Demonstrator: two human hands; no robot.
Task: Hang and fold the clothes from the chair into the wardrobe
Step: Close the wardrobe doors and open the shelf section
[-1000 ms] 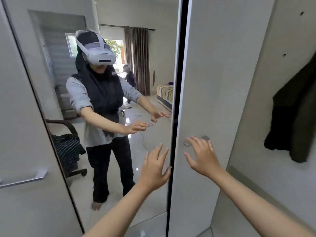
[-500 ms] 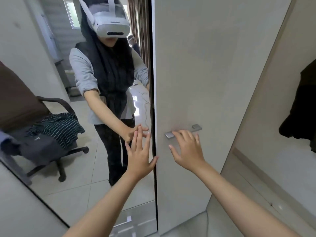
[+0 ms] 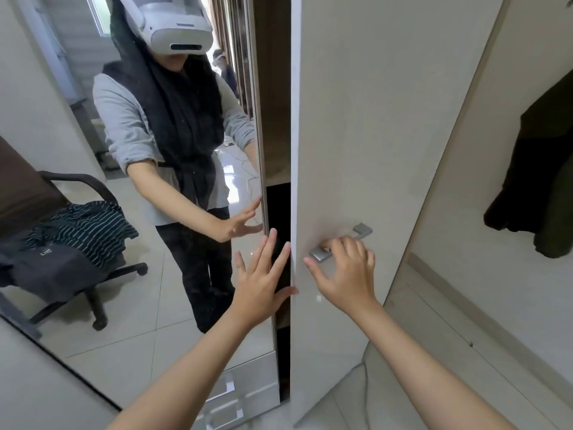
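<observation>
Both forearms reach toward twelve o'clock. Left hand (image 3: 263, 285) is spread flat, fingers (image 3: 269, 248) splayed; right hand (image 3: 345, 271) curls in a hooked grip, knuckles up.

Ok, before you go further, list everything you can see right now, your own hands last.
wardrobe door: 1, off-white, centre, slightly ajar with a dark gap at its left edge
door handle: 1, silver, on that door
mirror door: 1, left of the gap
office chair: 1, dark, seen as a reflection at the left
striped garment: 1, dark with pale stripes, on the chair seat
dark garment: 1, charcoal, front of the chair seat
hanging garment: 1, dark green-black, on the wall at right
left hand: open, flat against the mirror door's edge
right hand: fingers curled over the handle
</observation>
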